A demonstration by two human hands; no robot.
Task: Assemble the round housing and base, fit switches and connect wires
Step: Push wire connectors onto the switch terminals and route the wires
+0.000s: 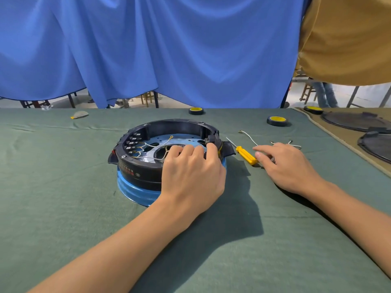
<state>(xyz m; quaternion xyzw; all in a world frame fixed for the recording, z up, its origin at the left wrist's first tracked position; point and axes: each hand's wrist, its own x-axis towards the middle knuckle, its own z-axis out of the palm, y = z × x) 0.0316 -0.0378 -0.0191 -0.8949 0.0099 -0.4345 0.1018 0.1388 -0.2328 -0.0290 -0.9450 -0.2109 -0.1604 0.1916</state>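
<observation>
The black round housing [148, 166] sits on a blue base [135, 191] in the middle of the green-covered table. Several switches [132, 142] line its inner left wall, and white wires [160, 143] run from them across the perforated floor. My left hand [190, 172] lies over the near right rim, fingers curled over the edge into the housing. My right hand [283, 166] hovers low to the right with fingers relaxed, its thumb next to the handle of a yellow screwdriver [244, 154]. Loose white wires [249, 138] lie on the cloth just beyond it.
Three rolls of black and yellow tape [196, 111] [277, 120] [313, 109] lie along the far edge. Two dark round lids [355, 123] [378, 144] rest on a brown mat at the right. A blue curtain hangs behind, and a person in a tan shirt [349, 39] stands at the top right.
</observation>
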